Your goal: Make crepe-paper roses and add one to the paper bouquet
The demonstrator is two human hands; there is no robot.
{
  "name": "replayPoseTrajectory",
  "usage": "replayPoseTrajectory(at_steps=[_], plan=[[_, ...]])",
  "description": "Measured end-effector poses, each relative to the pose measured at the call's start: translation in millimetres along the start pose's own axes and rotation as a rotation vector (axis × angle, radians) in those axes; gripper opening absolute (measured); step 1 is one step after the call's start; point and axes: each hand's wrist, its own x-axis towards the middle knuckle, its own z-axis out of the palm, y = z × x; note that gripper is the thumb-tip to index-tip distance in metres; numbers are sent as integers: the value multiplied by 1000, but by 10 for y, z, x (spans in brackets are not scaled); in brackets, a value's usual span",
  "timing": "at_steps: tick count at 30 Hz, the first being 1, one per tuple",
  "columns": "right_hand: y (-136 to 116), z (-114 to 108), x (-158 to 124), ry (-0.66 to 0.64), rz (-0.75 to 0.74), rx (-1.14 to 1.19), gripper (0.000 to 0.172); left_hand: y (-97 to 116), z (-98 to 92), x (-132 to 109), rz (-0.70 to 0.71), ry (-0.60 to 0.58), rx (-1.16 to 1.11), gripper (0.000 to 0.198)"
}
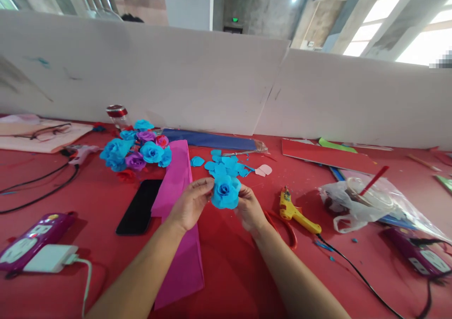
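A: Position of the blue paper flower [225, 194]?

B: Mid-view, between both hands, bloom facing up and back. Left hand [190, 202] pinches its left rim; right hand [250, 210] pinches its right edge, fingertips partly hidden. Side hold presumably spares the rolled centre.

A: Clearance?

B: Loose blue petals [231, 165] crowd the far side. Magenta paper [183, 267] edges left, red handles [294, 239] right; between them, red tabletop [235, 272] offers room nearward.

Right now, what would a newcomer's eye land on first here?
Probably the blue flower held between the left hand and right hand, near the picture's middle. Next, perhaps the bunch of blue, purple and red flowers to its left, and the yellow glue gun on the red table to its right.
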Motion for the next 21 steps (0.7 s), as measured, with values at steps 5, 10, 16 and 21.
replayPoseTrajectory(at_steps=[5, 10, 16, 21], plan=[[13, -1, 1, -6, -6, 9, 12, 16, -2, 0, -30, -5, -24, 16], [32, -8, 1, 20, -5, -7, 14, 31, 0, 17, -45, 49, -85, 17], [31, -27, 15, 40, -35, -8, 13, 7, -21, 10, 3, 11, -25, 30], [38, -44, 27, 31, -46, 20, 12, -14, -38, 1, -4, -27, 43, 16]])
